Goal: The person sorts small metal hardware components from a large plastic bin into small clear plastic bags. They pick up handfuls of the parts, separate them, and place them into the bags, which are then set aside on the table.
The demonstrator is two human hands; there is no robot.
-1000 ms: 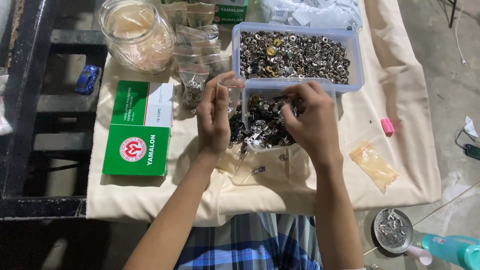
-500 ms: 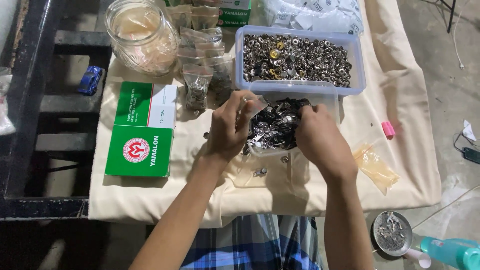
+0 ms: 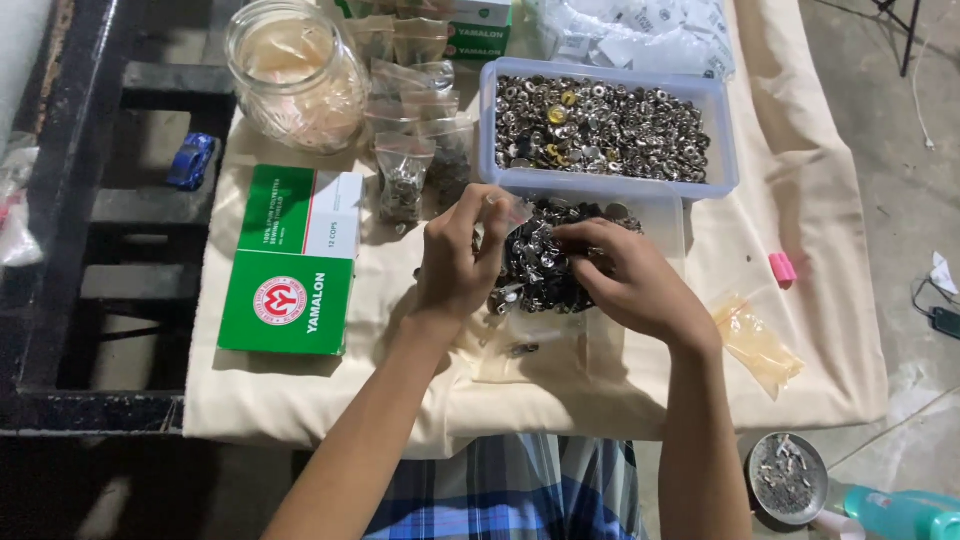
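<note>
Cream cloth (image 3: 820, 330), hands crowded mid-table, right margin open

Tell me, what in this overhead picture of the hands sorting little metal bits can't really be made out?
- Head view: what the right hand pinches; its fingers cover it.
- The near tray of dark metal pieces is mostly hidden under both hands.
- The small clear bag in the left hand: contents too small to tell.
- The metal dish on the floor: contents blurred.
- The teal bottle is cut off by the bottom edge.
</note>
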